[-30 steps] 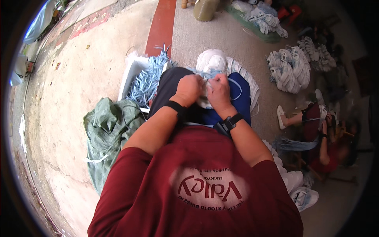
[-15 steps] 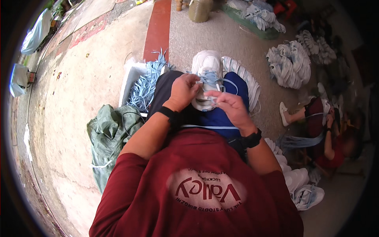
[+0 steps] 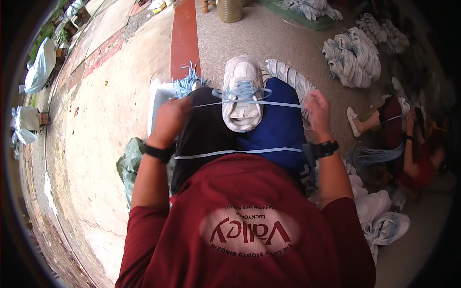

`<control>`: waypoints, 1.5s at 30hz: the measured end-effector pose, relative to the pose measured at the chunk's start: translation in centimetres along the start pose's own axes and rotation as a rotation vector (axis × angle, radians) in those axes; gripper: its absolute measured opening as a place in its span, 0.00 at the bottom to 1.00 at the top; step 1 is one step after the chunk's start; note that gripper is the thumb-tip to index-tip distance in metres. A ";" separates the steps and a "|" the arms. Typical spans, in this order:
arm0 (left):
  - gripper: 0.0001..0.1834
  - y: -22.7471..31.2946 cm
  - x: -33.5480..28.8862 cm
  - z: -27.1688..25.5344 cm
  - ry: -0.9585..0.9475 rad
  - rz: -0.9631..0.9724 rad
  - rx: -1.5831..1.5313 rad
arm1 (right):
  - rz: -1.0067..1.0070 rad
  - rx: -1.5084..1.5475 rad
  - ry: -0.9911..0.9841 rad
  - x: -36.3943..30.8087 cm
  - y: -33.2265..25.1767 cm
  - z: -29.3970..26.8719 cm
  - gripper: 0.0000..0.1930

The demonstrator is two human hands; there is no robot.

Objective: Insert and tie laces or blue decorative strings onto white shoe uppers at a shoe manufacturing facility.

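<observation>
A white sneaker (image 3: pixel 243 72) rests on my lap between my knees, toe pointing away from me. Light blue shoelaces (image 3: pixel 282 103) run through its eyelets, and their ends stretch out sideways over the tongue, with a loop of lace on either side. My left hand (image 3: pixel 170 120), blurred, is closed on the left lace end beside my dark-clad knee. The right lace end reaches my right hand (image 3: pixel 318 110), closed on it past my blue-clad knee. Both hands are well apart from the shoe, with the lace taut between them.
Left of my knee stands a white box (image 3: pixel 154 98) holding blue laces (image 3: pixel 188 86), with a green sack (image 3: pixel 130 161) nearer me. White shoe uppers (image 3: pixel 294 79) line up beyond my right knee. A shoe pile (image 3: pixel 353 57) and a seated person (image 3: pixel 422 158) are to the right.
My hands have moved from close over the shoe outward to both sides, drawing the lace ends tight. Loops now lie across the shoe's throat.
</observation>
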State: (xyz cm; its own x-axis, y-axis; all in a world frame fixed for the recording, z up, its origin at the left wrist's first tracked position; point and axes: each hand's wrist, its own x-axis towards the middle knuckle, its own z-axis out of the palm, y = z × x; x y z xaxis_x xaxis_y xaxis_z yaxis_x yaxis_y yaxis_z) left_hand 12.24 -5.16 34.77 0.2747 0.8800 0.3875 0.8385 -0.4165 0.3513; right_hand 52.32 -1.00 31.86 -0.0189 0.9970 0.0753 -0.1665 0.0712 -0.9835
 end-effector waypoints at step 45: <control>0.06 6.3 3.8 4.8 -0.698 -0.346 -1.121 | 0.012 -0.307 -0.195 1.6 4.6 8.1 0.07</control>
State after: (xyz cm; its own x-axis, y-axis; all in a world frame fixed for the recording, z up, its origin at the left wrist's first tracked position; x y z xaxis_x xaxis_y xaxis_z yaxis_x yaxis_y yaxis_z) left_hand 20.84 -3.31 34.35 0.5888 0.7684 -0.2505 0.1759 0.1807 0.9677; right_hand 43.57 0.63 28.78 -0.2120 0.9751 0.0644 0.1377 0.0950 -0.9859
